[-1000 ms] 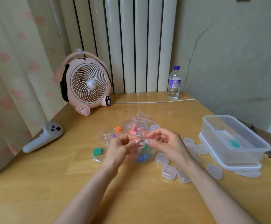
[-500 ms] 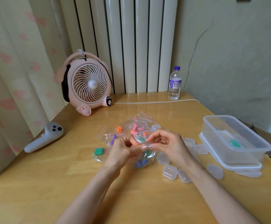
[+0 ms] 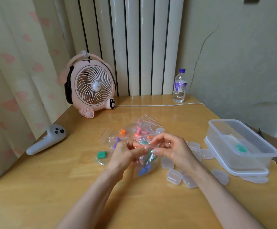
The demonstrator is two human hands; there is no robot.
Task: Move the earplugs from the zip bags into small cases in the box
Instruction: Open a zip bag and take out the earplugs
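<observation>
My left hand [image 3: 126, 153] and my right hand [image 3: 172, 150] pinch the top edge of a clear zip bag [image 3: 145, 166] between them, above the table. Blue and green earplugs show through the bag. Behind it lies a heap of more zip bags [image 3: 139, 129] with pink, orange and purple earplugs. Another bag with a green earplug [image 3: 101, 154] lies to the left. Several small clear cases [image 3: 174, 176] are scattered to the right of my hands. The clear plastic box [image 3: 243, 146] at the right holds one case with a green earplug [image 3: 241, 148].
A pink fan [image 3: 91, 86] stands at the back left, its white cable [image 3: 159, 105] running right past a water bottle [image 3: 179, 86]. A grey controller [image 3: 47, 138] lies near the table's left edge. The box stands on its lid [image 3: 243, 172].
Both hands have drawn closer together on the bag's top edge and shifted slightly; the bag now hangs lower between them.
</observation>
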